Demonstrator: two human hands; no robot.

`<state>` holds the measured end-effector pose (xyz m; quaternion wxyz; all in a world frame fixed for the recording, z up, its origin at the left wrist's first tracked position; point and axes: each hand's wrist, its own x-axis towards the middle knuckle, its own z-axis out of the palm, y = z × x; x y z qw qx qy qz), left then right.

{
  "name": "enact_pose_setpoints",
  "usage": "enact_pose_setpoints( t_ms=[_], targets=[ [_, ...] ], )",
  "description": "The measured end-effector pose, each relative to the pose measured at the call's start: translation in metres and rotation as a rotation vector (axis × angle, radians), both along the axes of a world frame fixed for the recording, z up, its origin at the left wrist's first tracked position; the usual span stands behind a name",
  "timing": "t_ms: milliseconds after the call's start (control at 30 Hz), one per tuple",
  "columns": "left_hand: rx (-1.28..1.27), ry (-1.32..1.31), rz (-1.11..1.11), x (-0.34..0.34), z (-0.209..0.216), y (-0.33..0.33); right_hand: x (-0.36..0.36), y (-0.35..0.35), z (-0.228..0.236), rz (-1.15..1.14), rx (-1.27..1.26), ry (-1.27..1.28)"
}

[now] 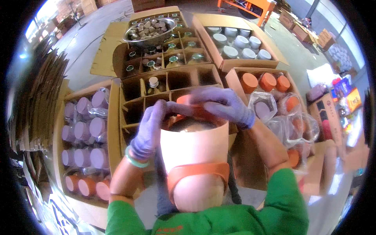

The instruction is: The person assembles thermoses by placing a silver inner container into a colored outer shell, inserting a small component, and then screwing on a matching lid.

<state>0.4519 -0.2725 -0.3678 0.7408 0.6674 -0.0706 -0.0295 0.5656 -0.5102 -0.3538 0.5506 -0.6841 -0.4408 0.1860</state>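
My two hands wear purple gloves and come together in front of me over the divided carton. Between them is an orange round-topped container [183, 100], partly hidden by fingers. My left hand [150, 124] has its fingers curled against the near left side of it. Across its right side lies my right hand [227, 105], its fingers smeared by motion. A large pale cylinder-shaped piece [194, 150] with an orange band stands in the foreground and hides what is below the hands. The brown divided carton [145, 74] holds a bottle with a pale cap [153, 82] in one cell.
On the left, a carton [114, 92] holds purple and orange cylinders. A steel bowl [126, 38] of corks sits on a carton of glass bottles. White-lidded jars [241, 41] fill a carton at the back right; orange containers [268, 81] and clear plastic bags [303, 125] lie right.
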Motion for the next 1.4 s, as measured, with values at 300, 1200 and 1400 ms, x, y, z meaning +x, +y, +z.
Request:
enact_pose_setpoints(
  t_ms=[300,1200,1400],
  targets=[
    [-0.387,-0.246,0.51,0.01,-0.028,-0.007,0.017,-0.003,-0.024,-0.153,0.014,0.623],
    [-0.762,0.049,-0.193,0.067,-0.047,0.016,0.021,0.0,0.054,0.168,0.116,0.05],
    [-0.866,0.22,-0.171,0.062,-0.041,0.016,0.012,0.006,0.054,0.013,0.098,0.114]
  ],
)
